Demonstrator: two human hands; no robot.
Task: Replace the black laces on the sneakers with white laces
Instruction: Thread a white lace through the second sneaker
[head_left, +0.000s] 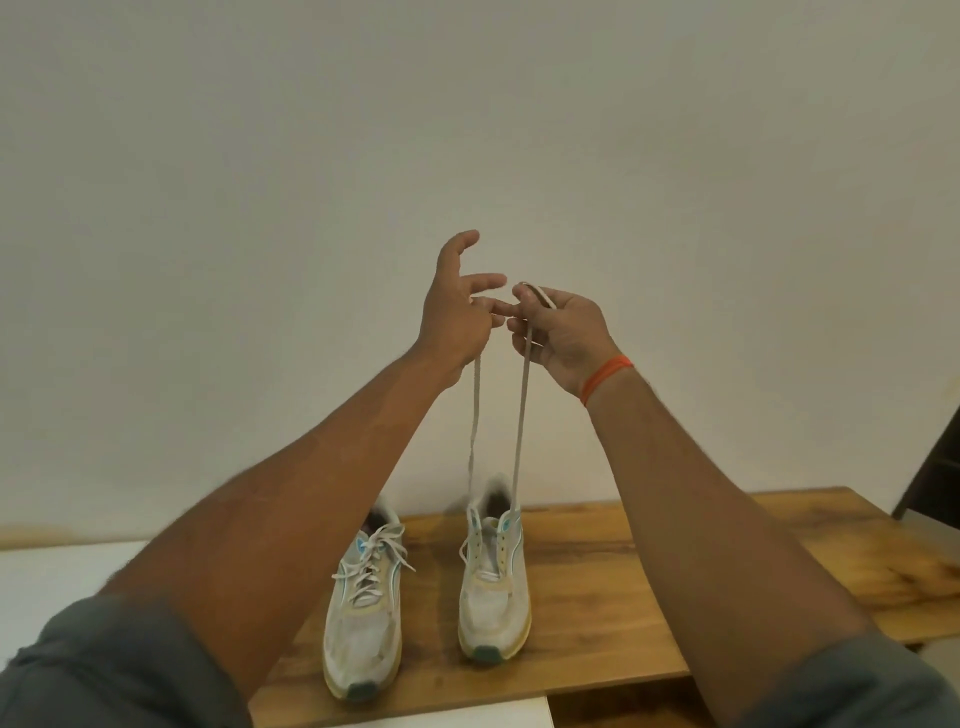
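Observation:
Two white sneakers stand side by side on a wooden table (613, 608), toes toward me. The left sneaker (363, 623) is fully laced in white and tied. The right sneaker (493, 592) has a white lace (519, 415) through its lower eyelets, and both strands rise taut high above it. My right hand (566, 338) pinches the right strand, whose end loops over its fingers. My left hand (454, 317) holds the left strand low in the palm, with thumb and upper fingers spread. The two hands touch at the fingertips. No black lace is visible.
A plain pale wall fills the background. A white surface (62, 571) adjoins the table on the left, and a dark object (935, 467) stands at the far right edge. A white panel (467, 719) shows below the table's front edge.

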